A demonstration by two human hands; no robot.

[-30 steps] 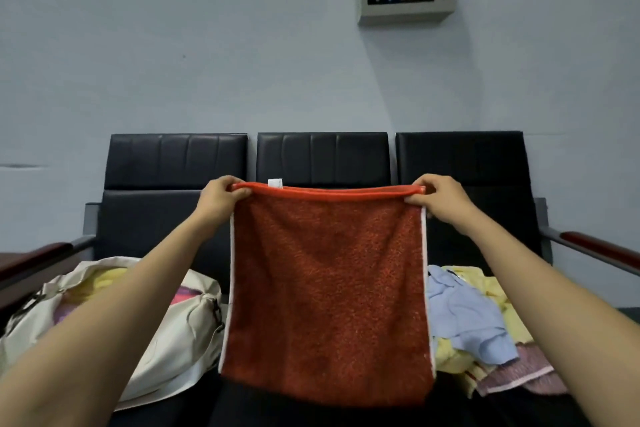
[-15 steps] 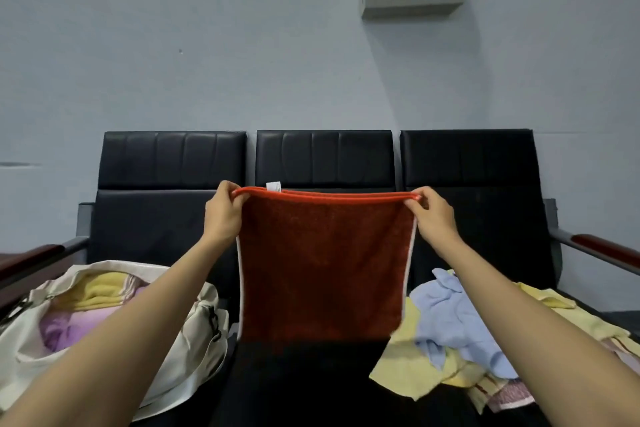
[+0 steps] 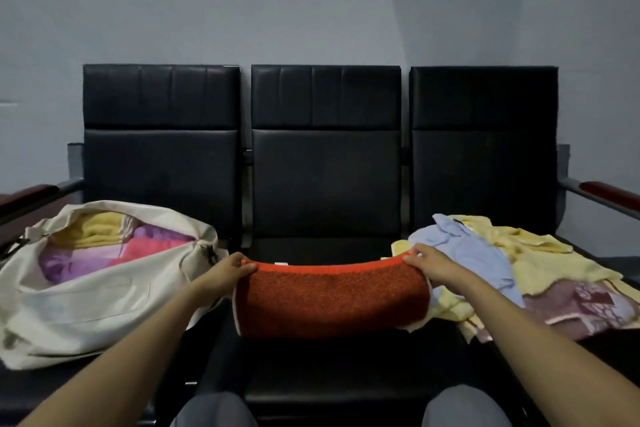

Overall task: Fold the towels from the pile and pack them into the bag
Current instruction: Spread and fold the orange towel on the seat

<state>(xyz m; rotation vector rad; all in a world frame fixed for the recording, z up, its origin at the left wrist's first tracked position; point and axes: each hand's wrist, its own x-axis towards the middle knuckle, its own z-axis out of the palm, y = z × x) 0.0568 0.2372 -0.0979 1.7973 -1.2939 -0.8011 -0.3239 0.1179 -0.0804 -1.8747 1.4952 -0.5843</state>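
Towel [image 3: 332, 298] on middle seat, a hand at each far corner

Red-orange terry cloth lay draped over the middle cushion of a black three-seat bench [image 3: 325, 166]. Nap was coarse and looped, with pale piping down the side edges. A smooth orange band ran along the far hem and carried a small white tag. At the far left corner the left hand [image 3: 227, 272] pinched the hem, fingers curled over it. The right hand [image 3: 427, 265] pinched the far right corner likewise. Cloth bowed slightly between them, near edge rounded under.

Cream canvas bag [image 3: 86, 315] slumped on the left seat, mouth agape, with folded yellow, purple and pink towels inside. Loose pile [image 3: 554, 274] sprawled on the right seat: a crumpled pale-blue piece on top, fluffy yellow ones beneath, a mauve patterned one nearest. Bench backs were padded, stitched in panels, faintly glossy.
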